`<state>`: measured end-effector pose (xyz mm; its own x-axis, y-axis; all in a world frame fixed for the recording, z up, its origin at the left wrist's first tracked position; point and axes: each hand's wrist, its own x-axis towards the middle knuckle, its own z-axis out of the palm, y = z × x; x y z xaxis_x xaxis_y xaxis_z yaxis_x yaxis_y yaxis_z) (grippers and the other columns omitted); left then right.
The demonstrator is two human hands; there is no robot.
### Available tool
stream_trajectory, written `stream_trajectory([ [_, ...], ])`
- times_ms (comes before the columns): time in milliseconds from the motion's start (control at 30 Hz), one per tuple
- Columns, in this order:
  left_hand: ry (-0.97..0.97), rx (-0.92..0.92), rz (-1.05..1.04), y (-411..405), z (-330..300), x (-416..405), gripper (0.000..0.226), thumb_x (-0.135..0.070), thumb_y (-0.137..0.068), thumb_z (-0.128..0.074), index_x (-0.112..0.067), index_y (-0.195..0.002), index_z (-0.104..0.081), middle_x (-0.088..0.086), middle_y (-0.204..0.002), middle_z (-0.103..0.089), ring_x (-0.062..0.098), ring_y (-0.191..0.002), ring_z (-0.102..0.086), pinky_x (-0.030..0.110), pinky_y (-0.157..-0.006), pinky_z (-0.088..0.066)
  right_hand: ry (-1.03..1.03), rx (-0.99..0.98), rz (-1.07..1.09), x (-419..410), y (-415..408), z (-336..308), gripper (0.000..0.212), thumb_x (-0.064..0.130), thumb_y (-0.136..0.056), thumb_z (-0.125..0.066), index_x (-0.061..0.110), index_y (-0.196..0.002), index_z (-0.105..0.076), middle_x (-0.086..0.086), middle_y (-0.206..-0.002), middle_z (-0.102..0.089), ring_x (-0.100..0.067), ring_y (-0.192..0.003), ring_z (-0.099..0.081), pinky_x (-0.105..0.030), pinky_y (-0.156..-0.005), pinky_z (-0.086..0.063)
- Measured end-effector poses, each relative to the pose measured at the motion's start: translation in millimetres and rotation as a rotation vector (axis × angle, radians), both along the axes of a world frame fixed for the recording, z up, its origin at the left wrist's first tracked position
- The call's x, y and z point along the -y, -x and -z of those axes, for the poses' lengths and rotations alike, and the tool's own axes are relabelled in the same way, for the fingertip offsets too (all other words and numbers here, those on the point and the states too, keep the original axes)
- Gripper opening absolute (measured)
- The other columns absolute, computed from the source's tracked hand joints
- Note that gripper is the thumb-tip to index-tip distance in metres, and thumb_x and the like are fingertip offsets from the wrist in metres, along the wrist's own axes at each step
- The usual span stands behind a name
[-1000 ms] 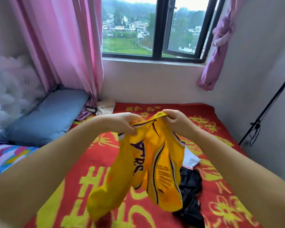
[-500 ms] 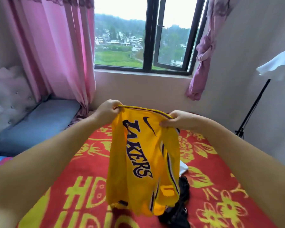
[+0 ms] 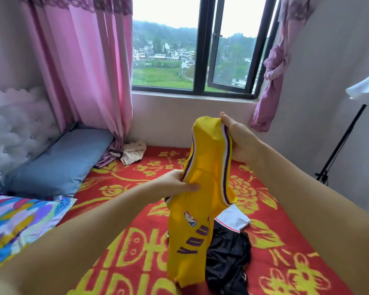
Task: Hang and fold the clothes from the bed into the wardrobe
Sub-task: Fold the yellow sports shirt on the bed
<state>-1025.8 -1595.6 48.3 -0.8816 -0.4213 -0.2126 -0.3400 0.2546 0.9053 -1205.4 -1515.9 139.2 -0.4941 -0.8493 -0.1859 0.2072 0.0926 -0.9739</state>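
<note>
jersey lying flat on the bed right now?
No, the yellow jersey hangs in the air, gripped by the left hand and the right hand above the red bedspread.

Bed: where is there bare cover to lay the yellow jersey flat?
Free: red bedcover right of the black garment, and the stretch between the blue pillow and yellow jersey. Crowded: the middle, and the cream bundle by the curtain.
</note>
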Motion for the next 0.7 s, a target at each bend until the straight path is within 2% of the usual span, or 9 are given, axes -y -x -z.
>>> stream_trajectory([
  [133,0.110,0.013,-0.018,-14,-9,27,0.033,-0.032,-0.082,-0.074,-0.013,-0.108,-0.069,0.003,-0.102,-0.073,0.020,-0.091,-0.070,0.037,-0.086,-0.056,-0.012,-0.054,0.010,-9,27,3,0.042,0.042,-0.088,-0.065,0.008,-0.111,-0.056,-0.014,-0.091,-0.065,-0.024,-0.070,-0.066,-0.036,-0.069,-0.058],
  [233,0.345,0.115,-0.002,-29,-19,51,0.020,-0.032,-0.083,-0.073,-0.017,-0.095,-0.070,0.004,-0.091,-0.070,0.018,-0.081,-0.068,0.032,-0.076,-0.055,-0.037,-0.026,-0.133,-22,48,8,0.027,0.032,-0.084,-0.067,0.007,-0.096,-0.067,-0.012,-0.079,-0.069,-0.020,-0.063,-0.068,-0.032,-0.062,-0.058],
  [300,0.493,0.229,0.022,-38,-26,64,0.020,-0.036,-0.083,-0.073,-0.021,-0.096,-0.068,0.004,-0.096,-0.070,0.020,-0.086,-0.067,0.034,-0.079,-0.054,-0.093,-0.071,-0.163,-27,57,9,0.035,0.030,-0.072,-0.074,0.007,-0.097,-0.069,-0.012,-0.079,-0.070,-0.019,-0.063,-0.068,-0.030,-0.057,-0.057],
  [367,0.562,0.286,0.025,-45,-34,71,0.031,-0.042,-0.080,-0.073,-0.023,-0.105,-0.067,-0.001,-0.104,-0.068,0.016,-0.093,-0.064,0.035,-0.086,-0.053,-0.165,-0.157,-0.184,-31,62,9,0.052,0.031,-0.063,-0.076,0.003,-0.105,-0.064,-0.013,-0.083,-0.070,-0.020,-0.067,-0.068,-0.031,-0.061,-0.057],
  [467,0.499,0.271,0.026,-47,-43,74,0.056,-0.041,-0.081,-0.073,-0.019,-0.129,-0.055,-0.001,-0.124,-0.058,0.019,-0.110,-0.058,0.038,-0.098,-0.048,-0.316,-0.307,-0.180,-36,70,1,0.069,0.037,-0.062,-0.078,0.001,-0.118,-0.059,-0.019,-0.103,-0.066,-0.029,-0.085,-0.065,-0.046,-0.087,-0.054],
  [533,0.487,0.231,0.057,-45,-45,74,0.053,-0.031,-0.085,-0.071,-0.028,-0.132,-0.048,-0.003,-0.126,-0.054,0.015,-0.108,-0.056,0.031,-0.090,-0.051,-0.393,-0.396,-0.178,-39,74,-7,0.080,0.042,-0.059,-0.080,-0.003,-0.121,-0.058,-0.023,-0.106,-0.064,-0.035,-0.089,-0.064,-0.052,-0.097,-0.048],
  [567,0.490,0.205,0.071,-45,-45,74,0.051,-0.026,-0.087,-0.069,-0.032,-0.133,-0.046,-0.006,-0.123,-0.053,0.013,-0.105,-0.055,0.027,-0.084,-0.051,-0.415,-0.438,-0.184,-39,73,-11,0.081,0.044,-0.060,-0.080,-0.004,-0.122,-0.058,-0.025,-0.107,-0.065,-0.038,-0.094,-0.064,-0.053,-0.097,-0.047],
  [633,0.574,0.168,0.086,-45,-47,77,0.047,-0.023,-0.090,-0.065,-0.034,-0.132,-0.049,-0.011,-0.118,-0.054,0.011,-0.104,-0.055,0.026,-0.082,-0.052,-0.392,-0.502,-0.142,-39,71,-14,0.075,0.041,-0.072,-0.076,0.000,-0.130,-0.053,-0.020,-0.112,-0.064,-0.038,-0.103,-0.063,-0.049,-0.090,-0.052],
  [700,0.663,0.159,0.063,-48,-52,83,0.021,-0.029,-0.090,-0.064,-0.033,-0.110,-0.064,-0.019,-0.096,-0.060,0.004,-0.087,-0.057,0.018,-0.073,-0.049,-0.253,-0.509,-0.106,-43,74,-18,0.073,0.031,-0.083,-0.071,0.016,-0.145,-0.035,-0.002,-0.119,-0.052,-0.027,-0.109,-0.057,-0.036,-0.078,-0.054],
])
